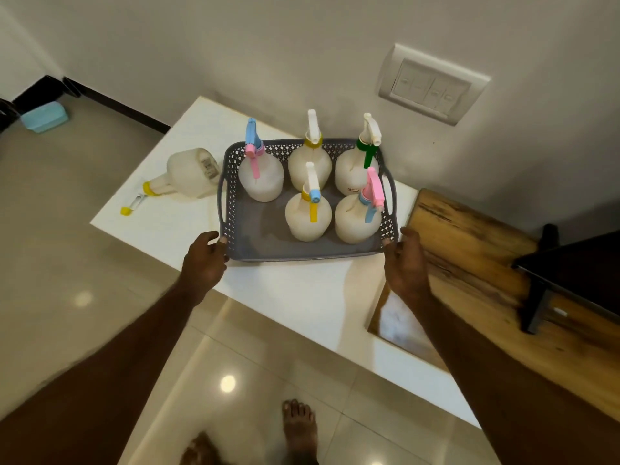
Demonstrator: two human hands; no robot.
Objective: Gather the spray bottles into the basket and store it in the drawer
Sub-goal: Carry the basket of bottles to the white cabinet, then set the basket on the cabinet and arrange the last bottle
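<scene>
A grey perforated basket [268, 245] stands on a white table top [295, 290] against the wall. Several cream spray bottles stand upright inside it, with coloured triggers; the front two are a yellow-and-blue one [307, 216] and a pink-and-blue one [357, 218]. My left hand [204, 260] grips the basket's front left corner. At the front right corner, my right hand [407, 263] holds the rim. One more spray bottle [188, 177] lies on its side on the table, left of the basket, without a trigger head on it.
A wooden surface [476, 250] adjoins the table on the right, with a dark piece of furniture [570, 273] beyond it. A switch plate [432, 85] is on the wall. A light blue box [45, 117] sits on the tiled floor far left. Bare feet [298, 427] show below.
</scene>
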